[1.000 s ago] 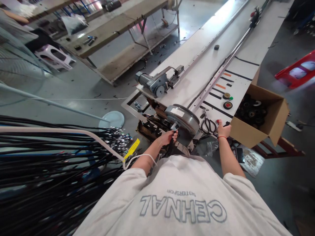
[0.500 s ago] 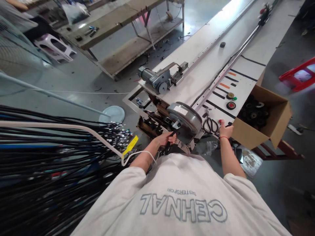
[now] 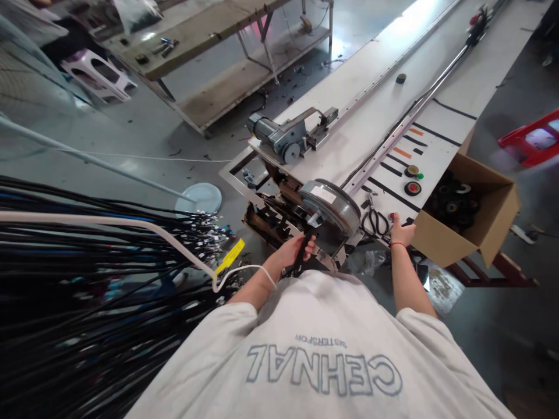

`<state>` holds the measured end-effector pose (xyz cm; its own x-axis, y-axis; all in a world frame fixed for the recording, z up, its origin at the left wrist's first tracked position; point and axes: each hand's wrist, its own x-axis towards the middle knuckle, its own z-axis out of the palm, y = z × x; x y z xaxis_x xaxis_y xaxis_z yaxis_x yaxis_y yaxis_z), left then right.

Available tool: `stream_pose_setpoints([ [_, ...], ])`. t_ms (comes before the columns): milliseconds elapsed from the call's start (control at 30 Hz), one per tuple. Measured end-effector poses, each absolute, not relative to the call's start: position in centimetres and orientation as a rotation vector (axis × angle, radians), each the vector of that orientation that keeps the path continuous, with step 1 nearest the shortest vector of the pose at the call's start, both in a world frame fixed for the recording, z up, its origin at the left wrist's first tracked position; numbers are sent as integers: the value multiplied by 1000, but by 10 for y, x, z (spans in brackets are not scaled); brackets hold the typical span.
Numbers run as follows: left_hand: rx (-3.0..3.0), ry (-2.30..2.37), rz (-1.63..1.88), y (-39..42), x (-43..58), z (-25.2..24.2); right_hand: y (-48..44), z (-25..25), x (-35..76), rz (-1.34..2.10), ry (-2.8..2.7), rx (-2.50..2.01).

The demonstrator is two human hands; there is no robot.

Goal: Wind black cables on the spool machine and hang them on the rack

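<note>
My left hand [image 3: 301,250] is closed around a dark cable bundle [image 3: 301,255] at the near end of the long bench [image 3: 371,110]. Just beyond it sits a round grey machine drum [image 3: 331,205] with a white label. At the bench's near right corner, my right hand [image 3: 402,234] has its thumb out on a red button [image 3: 392,216]; its other fingers are apart from the thumb and partly hidden. Black-handled scissors [image 3: 374,221] lie left of that hand. Two tape rolls, one yellowish [image 3: 411,171] and one black with a red centre [image 3: 413,188], lie farther up.
A cardboard box [image 3: 489,218] of dark rolls stands right of the bench. A motor unit [image 3: 283,139] is mounted at the bench's left edge. Many black cables [image 3: 109,244] hang at left beside a pale pipe [image 3: 148,227]. A red plastic stool [image 3: 530,137] stands far right.
The view has shifted slightly. My left hand has turned a little, and more of the dark cable bundle shows in it. My right hand stays at the red button.
</note>
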<state>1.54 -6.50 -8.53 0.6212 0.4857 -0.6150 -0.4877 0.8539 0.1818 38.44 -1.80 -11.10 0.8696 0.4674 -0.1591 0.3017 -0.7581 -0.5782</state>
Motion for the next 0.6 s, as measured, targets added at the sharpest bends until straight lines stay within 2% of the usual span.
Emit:
stream_pose_setpoints([
  [233, 58, 803, 631, -66, 31, -89, -18, -108, 383, 388, -568, -2485],
  [600, 1152, 1328, 764, -63, 23, -70, -18, -109, 383, 373, -546, -2485],
])
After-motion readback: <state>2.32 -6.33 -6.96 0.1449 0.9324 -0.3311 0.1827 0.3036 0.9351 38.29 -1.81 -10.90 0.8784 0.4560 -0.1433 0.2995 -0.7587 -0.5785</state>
